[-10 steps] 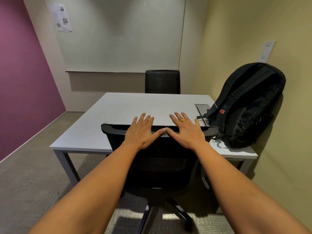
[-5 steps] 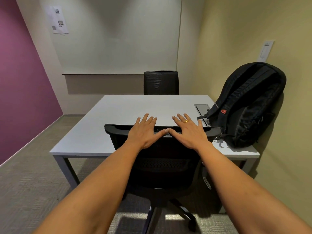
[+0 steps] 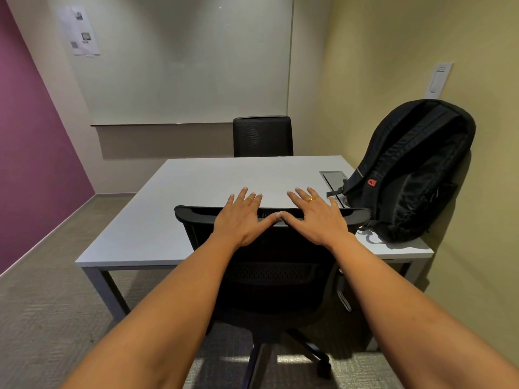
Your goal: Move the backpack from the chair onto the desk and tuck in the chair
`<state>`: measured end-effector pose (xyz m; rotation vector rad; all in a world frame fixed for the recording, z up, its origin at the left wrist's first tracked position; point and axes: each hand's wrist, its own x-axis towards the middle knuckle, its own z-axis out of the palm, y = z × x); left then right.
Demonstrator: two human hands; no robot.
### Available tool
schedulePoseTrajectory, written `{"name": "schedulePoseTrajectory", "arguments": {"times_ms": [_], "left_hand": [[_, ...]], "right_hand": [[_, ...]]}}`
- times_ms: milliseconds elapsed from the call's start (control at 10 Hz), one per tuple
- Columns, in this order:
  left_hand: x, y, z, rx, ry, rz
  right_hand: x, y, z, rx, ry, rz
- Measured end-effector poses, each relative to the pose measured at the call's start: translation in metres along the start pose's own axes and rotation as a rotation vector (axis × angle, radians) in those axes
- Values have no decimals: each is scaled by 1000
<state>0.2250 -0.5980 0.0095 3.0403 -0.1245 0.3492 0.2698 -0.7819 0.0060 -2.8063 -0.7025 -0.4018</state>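
Observation:
The black backpack (image 3: pixel 407 175) stands upright on the right end of the grey desk (image 3: pixel 196 186) and leans against the yellow wall. A black mesh office chair (image 3: pixel 275 262) stands at the desk's near edge, its backrest towards me and its seat hidden below the desktop line. My left hand (image 3: pixel 241 217) and my right hand (image 3: pixel 314 217) lie flat on the top rail of the backrest. Their fingers are spread and reach over the rail, and the thumbs touch in the middle. Neither hand curls around anything. The right hand wears a gold ring.
A second black chair (image 3: pixel 262 136) stands tucked at the desk's far side. A metal cable hatch (image 3: pixel 332 178) is set into the desktop beside the backpack. The purple wall (image 3: pixel 33 153) bounds the carpeted floor on the left. A paper sheet (image 3: pixel 81 30) hangs on the back wall.
Both hands stay flat on the backrest. The chair and my hands have edged slightly forward towards the desk, and the view has shifted a little.

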Motion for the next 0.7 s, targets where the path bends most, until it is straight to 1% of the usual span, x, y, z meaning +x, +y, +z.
{"name": "schedulePoseTrajectory", "arguments": {"times_ms": [400, 500, 600, 700], "left_hand": [[-6, -1, 0, -22, 2, 14], [-8, -2, -4, -53, -18, 14], [-7, -3, -7, -153, -8, -38], [-8, -2, -8, -201, 31, -66]], "right_hand": [[-6, -5, 0, -37, -23, 34], [-7, -8, -2, -50, -38, 55], [-8, -13, -5, -38, -29, 101], [-7, -22, -8, -50, -10, 106]]}}
